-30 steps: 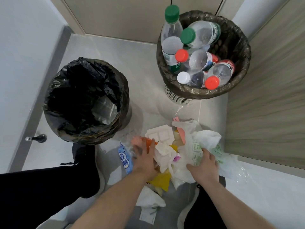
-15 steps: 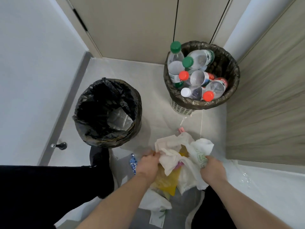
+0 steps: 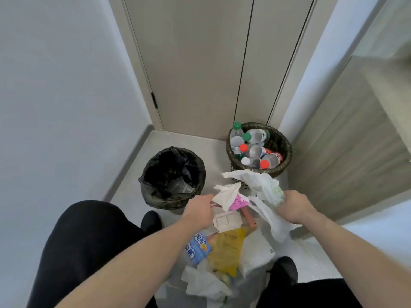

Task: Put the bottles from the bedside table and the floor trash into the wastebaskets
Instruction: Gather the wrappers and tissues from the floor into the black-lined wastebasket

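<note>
Now, on my left stands the black-lined bin [image 3: 172,177], open and seemingly holding no trash yet, and that is where I judge this load belongs. My left hand [image 3: 198,210] has its fingers curled round a crumpled white tissue [image 3: 226,194] with a pink wrapper [image 3: 239,202] tucked against it, all lifted off the ground. Below and between my arms more trash lies on the floor [image 3: 182,138]: a white moulded tray [image 3: 226,222], a blue snack packet [image 3: 198,246], a yellow pouch [image 3: 226,250] and loose tissues [image 3: 204,283]. My right hand [image 3: 293,206] is bunched tight on a white plastic bag [image 3: 266,190], which droops and billows from the fist. All of this looks feather-light, soft and slippery, so I reckon it is best gathered in bunched handfuls, since thin film and tissue can slide out or shed pieces on the way. Further right, the woven basket [image 3: 282,141] is already packed with bottles [image 3: 258,150], capped green, red and white. The floor is pale smooth tile in a narrow corner, shut in by a plain wall [image 3: 66,85] on the left, beige closet doors [image 3: 200,63] behind, and wood-grain panelling [image 3: 347,152] on the right.
</note>
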`<state>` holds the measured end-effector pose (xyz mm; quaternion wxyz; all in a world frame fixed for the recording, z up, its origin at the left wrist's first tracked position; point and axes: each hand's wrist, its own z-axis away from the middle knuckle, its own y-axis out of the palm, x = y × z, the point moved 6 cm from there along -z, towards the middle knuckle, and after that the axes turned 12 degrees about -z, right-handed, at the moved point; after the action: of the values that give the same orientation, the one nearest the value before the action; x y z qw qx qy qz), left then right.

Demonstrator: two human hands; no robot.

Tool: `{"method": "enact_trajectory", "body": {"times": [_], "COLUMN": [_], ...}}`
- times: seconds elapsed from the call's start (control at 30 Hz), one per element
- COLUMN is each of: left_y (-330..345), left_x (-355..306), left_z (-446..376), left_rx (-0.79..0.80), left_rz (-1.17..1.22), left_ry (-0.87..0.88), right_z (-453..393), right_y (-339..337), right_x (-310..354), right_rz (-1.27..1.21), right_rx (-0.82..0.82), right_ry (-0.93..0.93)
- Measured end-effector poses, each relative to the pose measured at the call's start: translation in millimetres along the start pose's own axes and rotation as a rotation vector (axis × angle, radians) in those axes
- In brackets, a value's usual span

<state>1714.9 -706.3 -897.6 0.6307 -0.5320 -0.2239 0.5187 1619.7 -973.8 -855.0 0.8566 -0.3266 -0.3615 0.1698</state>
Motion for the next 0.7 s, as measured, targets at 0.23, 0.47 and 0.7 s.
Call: {"method": "enact_trajectory", "body": {"times": [0.23, 0.47, 0.7], "left_y": [-103.6, -178.1, -186.6], "left_x": [3.1, 52.8, 84.8], "left_z": [9.5, 12.6, -1.7], "left_rx": [-0.097, -0.163, -0.184], "left_rz": [-0.021, 0.149, 0.102], "left_ry": [0.075, 0.013, -0.083], "right_z": [39.1, 53.8, 33.6], "right_y": [-64.1, -71.2, -48.9], "right_x": [65.6, 86.3, 111.6], "right_rz": [-0.176, -0.368, -0.311], "right_rx": [0.025, -0.021, 0.008], "right_ry": [-0.141, -0.212, -0.271]}}
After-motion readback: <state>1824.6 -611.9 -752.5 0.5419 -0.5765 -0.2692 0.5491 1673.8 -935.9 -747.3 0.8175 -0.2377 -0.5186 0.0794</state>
